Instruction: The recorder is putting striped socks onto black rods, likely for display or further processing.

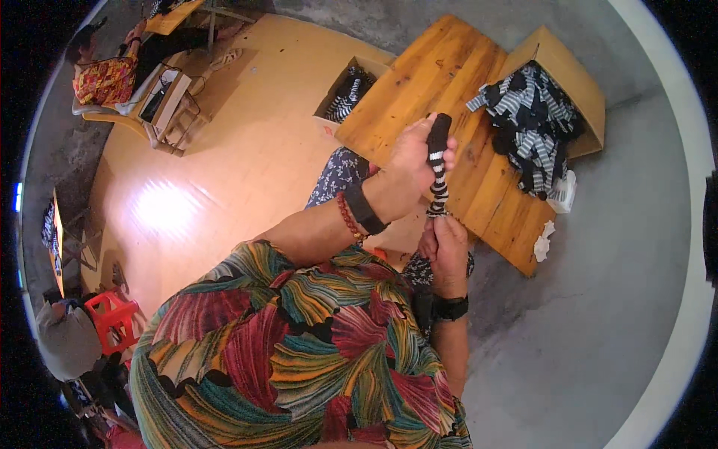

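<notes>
A narrow black-and-white striped knit piece (438, 176), like a sock or a glove, stands roughly lengthwise between my hands above the wooden table's near edge. Wrapped around its upper, mostly black part is my left hand (411, 156), with the thumb and fingers on either side. My right hand (447, 247) is closed at its lower striped end, just below the left one. The fingertips of the right hand are partly hidden, and I cannot tell whether the piece is a sock or a glove.
A wooden table (407, 82) lies ahead. At its right, a tipped cardboard box (587, 90) spills a pile of striped knit pieces (535, 123). Another carton (329, 108) stands beyond the table's left edge. White scraps (544, 241) lie nearby. A person (108, 78) sits far left; a red stool (112, 320) stands lower left.
</notes>
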Tool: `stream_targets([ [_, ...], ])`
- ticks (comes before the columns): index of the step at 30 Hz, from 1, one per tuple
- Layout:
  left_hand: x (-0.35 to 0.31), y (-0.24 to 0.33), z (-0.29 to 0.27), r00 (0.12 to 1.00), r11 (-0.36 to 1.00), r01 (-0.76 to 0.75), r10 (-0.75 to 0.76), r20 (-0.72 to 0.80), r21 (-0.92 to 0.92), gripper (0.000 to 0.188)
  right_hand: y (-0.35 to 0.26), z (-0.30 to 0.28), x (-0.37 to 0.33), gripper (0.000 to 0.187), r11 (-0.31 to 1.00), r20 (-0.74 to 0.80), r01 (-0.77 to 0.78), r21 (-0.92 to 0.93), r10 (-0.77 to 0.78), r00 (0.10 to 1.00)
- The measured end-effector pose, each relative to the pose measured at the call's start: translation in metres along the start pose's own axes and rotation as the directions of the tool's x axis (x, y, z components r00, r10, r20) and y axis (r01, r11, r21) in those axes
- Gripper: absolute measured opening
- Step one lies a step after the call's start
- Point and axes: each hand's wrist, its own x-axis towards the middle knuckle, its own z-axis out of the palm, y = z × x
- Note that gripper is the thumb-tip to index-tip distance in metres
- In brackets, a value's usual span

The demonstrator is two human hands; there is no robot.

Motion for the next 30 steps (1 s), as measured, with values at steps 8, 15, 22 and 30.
stream_targets([
  [8, -0.007, -0.011, -0.004, 0.996, 1.0, 0.009, -0.008, -0.094, 0.016, 0.012, 0.0, 0.019, 0.018, 0.025, 0.955, 0.056, 0.001, 0.298, -0.019, 0.998],
  [15, -0.008, 0.035, -0.006, 0.889, 0.942, -0.116, -0.043, 0.457, 0.314, 0.034, -0.012, 0.006, 0.004, 0.024, 0.962, 0.177, -0.094, 0.258, 0.049, 0.983],
  [22, -0.008, 0.057, 0.0, 0.876, 0.673, -0.217, -0.186, 0.446, 0.707, 0.027, -0.026, 0.005, -0.005, 0.021, 0.989, 0.146, -0.055, 0.14, 0.035, 0.989],
  [30, -0.021, 0.008, 0.009, 0.881, 0.915, -0.231, 0.053, 0.469, 0.331, 0.021, -0.009, 0.022, -0.002, 0.015, 0.962, -0.04, 0.16, 0.221, -0.155, 0.987],
])
